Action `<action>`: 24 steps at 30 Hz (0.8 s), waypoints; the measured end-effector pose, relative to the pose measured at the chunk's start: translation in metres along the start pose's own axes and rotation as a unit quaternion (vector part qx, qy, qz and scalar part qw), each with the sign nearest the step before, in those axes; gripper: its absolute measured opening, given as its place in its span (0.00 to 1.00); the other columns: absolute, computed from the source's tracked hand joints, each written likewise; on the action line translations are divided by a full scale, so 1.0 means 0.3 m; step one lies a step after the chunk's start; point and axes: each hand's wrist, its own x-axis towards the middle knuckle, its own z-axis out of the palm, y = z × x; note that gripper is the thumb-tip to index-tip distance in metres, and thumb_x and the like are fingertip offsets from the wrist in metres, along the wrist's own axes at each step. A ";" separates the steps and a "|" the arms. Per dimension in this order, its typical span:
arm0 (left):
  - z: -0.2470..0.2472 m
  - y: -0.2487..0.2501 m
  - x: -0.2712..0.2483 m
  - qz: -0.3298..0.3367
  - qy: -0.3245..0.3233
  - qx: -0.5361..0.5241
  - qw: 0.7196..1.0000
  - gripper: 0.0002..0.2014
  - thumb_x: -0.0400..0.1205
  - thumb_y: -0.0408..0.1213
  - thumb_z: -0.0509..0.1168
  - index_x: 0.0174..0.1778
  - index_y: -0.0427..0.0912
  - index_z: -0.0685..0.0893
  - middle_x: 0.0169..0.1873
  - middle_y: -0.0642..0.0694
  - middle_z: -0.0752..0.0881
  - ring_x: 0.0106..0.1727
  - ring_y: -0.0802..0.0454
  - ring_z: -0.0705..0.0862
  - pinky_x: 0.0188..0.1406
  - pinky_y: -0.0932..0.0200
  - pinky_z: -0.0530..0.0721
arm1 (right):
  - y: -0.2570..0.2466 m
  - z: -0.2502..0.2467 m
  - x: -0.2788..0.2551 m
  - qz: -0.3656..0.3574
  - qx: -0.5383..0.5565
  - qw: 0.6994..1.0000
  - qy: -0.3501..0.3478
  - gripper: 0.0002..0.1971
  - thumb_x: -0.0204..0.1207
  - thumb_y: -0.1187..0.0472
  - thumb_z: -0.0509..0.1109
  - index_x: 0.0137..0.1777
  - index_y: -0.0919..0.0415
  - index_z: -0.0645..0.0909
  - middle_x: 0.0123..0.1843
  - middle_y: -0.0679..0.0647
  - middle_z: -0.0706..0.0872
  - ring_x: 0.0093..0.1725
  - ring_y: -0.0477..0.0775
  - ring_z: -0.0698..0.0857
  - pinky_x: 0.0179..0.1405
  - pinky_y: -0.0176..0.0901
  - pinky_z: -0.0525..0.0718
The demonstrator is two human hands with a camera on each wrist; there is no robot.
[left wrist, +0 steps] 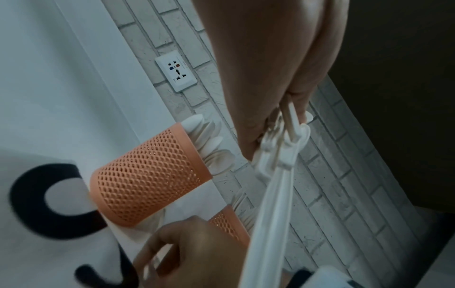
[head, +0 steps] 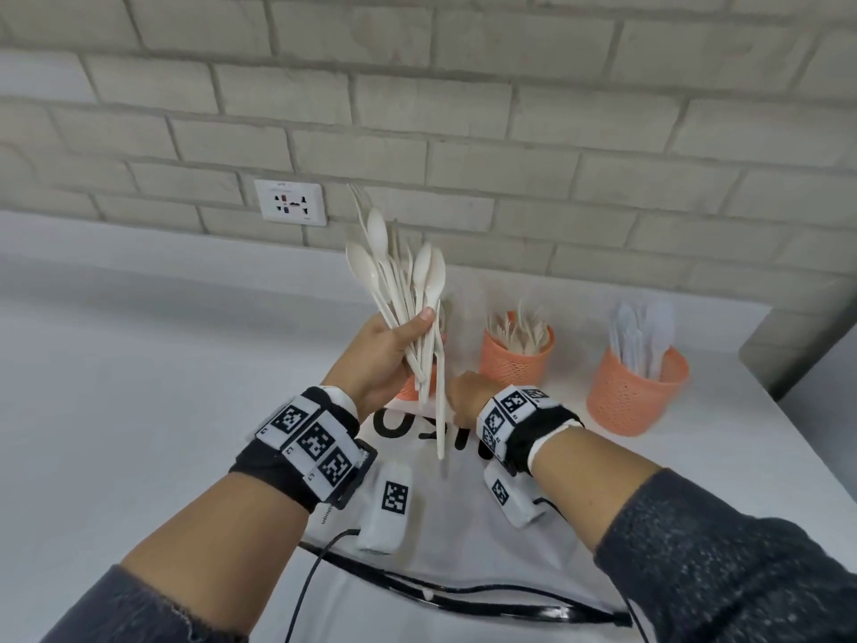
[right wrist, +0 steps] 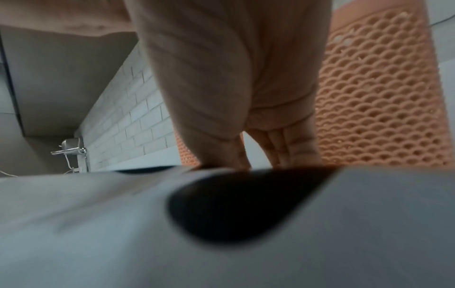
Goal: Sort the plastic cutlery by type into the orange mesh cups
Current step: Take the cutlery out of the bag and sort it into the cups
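My left hand [head: 394, 350] is raised above the table and grips a bundle of white plastic spoons and forks [head: 403, 280] by the handles; the handles also show close up in the left wrist view [left wrist: 275, 194]. One long handle hangs lower than the others. Beside it, my right hand [head: 463, 396] points down, its fingertips [right wrist: 283, 155] on the white sheet; what they pinch, if anything, is hidden. The left orange mesh cup [left wrist: 150, 179] holds spoons and is mostly hidden behind my left hand in the head view. The middle cup [head: 517, 359] holds forks. The right cup [head: 635, 401] holds knives.
A white sheet with big black letters [head: 463, 503] covers the table under both hands. Black cables [head: 463, 591] cross its near edge. A wall socket [head: 290, 201] sits in the brick wall behind. The table's right edge [head: 788, 420] runs just past the right cup.
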 end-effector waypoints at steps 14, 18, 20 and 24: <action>0.036 0.008 -0.008 -0.017 -0.005 -0.031 0.999 0.07 0.85 0.31 0.57 0.46 0.33 0.78 0.33 0.40 0.78 0.32 0.50 0.83 0.34 0.61 0.85 | 0.097 -0.164 -0.269 -0.060 0.256 0.911 0.317 0.03 0.72 0.68 0.71 0.45 0.64 0.83 0.41 0.54 0.82 0.42 0.52 0.80 0.40 0.40 0.76; 0.078 0.004 -0.020 -0.026 -0.005 -0.083 0.996 0.10 0.84 0.30 0.57 0.58 0.31 0.78 0.30 0.41 0.81 0.29 0.50 0.84 0.31 0.58 0.86 | 0.090 -0.182 -0.316 -0.094 0.519 0.789 0.315 0.01 0.72 0.64 0.74 0.42 0.60 0.85 0.39 0.55 0.86 0.38 0.48 0.82 0.46 0.45 0.82; 0.100 0.007 -0.027 -0.020 -0.017 -0.105 0.994 0.07 0.85 0.29 0.56 0.52 0.31 0.78 0.27 0.43 0.84 0.31 0.49 0.86 0.30 0.59 0.86 | 0.068 -0.170 -0.319 -0.086 0.548 0.765 0.326 0.08 0.77 0.58 0.69 0.37 0.58 0.81 0.36 0.55 0.85 0.39 0.51 0.85 0.46 0.52 0.84; 0.116 0.013 -0.034 -0.011 -0.015 -0.139 0.990 0.07 0.84 0.28 0.56 0.48 0.34 0.79 0.30 0.43 0.85 0.38 0.46 0.85 0.36 0.55 0.89 | 0.043 -0.148 -0.321 -0.090 0.631 0.700 0.322 0.08 0.83 0.56 0.59 0.43 0.54 0.76 0.36 0.55 0.80 0.32 0.49 0.85 0.29 0.39 0.86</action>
